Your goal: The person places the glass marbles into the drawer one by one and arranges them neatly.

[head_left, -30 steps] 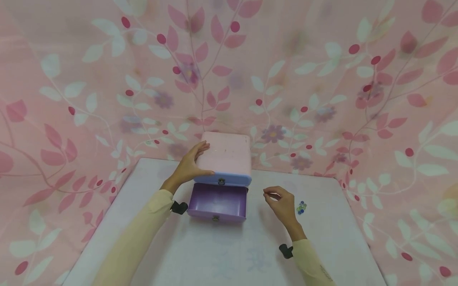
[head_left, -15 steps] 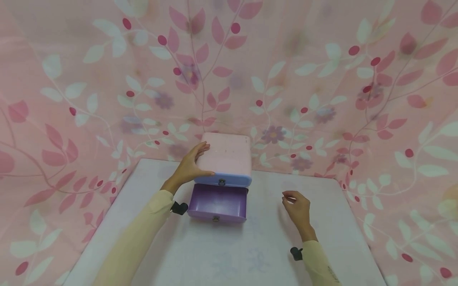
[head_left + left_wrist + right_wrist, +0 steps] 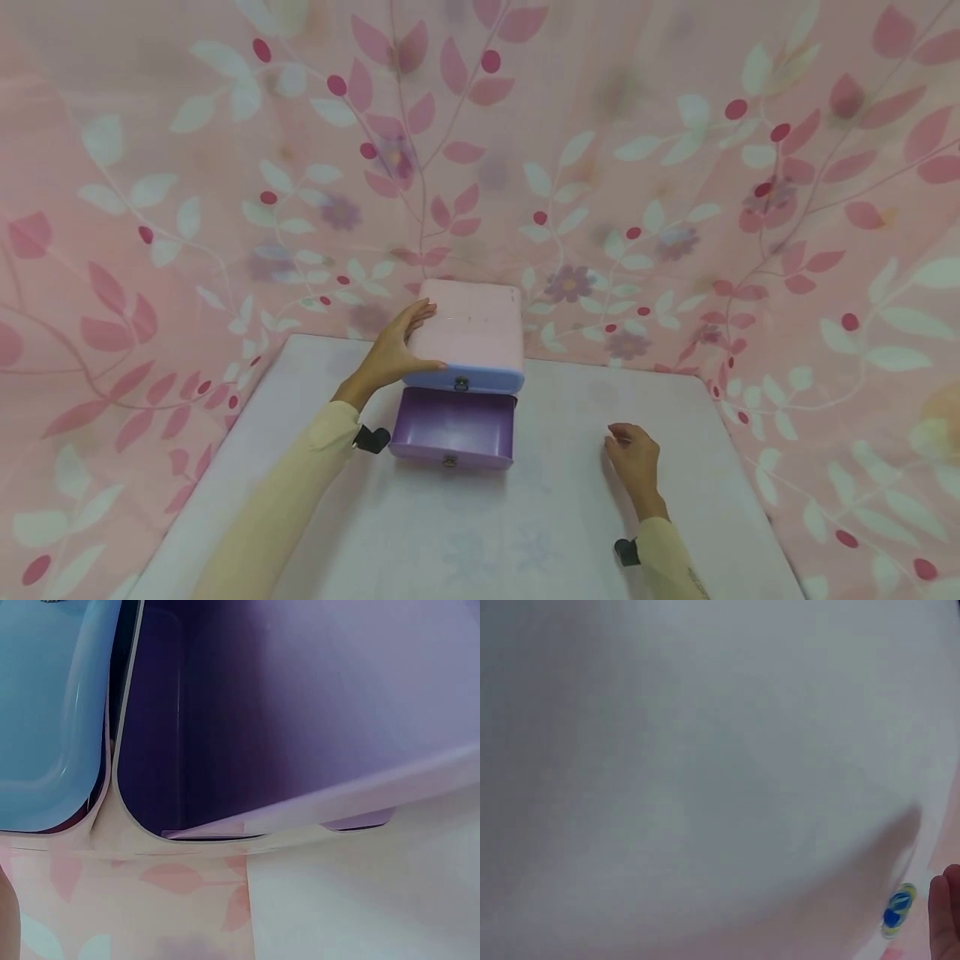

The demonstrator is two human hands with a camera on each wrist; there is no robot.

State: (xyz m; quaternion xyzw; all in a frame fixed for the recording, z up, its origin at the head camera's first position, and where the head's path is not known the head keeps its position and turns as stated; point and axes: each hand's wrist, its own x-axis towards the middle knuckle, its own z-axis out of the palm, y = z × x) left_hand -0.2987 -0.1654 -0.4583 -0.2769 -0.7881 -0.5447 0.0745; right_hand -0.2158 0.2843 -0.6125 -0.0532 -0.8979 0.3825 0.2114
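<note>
A small pink drawer box (image 3: pixel 468 325) stands at the back of the table, its blue upper drawer (image 3: pixel 420 379) closed. The purple lower drawer (image 3: pixel 450 421) is pulled out, with nothing visible inside. My left hand (image 3: pixel 390 350) rests along the box's upper left edge, thumb at the front and fingers spread farther back. To the right, my right hand (image 3: pixel 636 462) hovers over the table, fingers loosely bent and holding nothing visible. Blue and yellow-green glass marbles (image 3: pixel 898 909) lie beside its fingers (image 3: pixel 946 911) in the right wrist view; in the head view the hand hides them.
The white-covered table (image 3: pixel 555 500) runs beneath both arms. A pink floral curtain (image 3: pixel 480 192) hangs right behind the box and surrounds the table. The pulled-out drawer juts forward between my two hands.
My right hand has moved right and slightly toward me, away from the drawer, and now covers the marbles seen earlier. My left hand and the drawers have stayed put.
</note>
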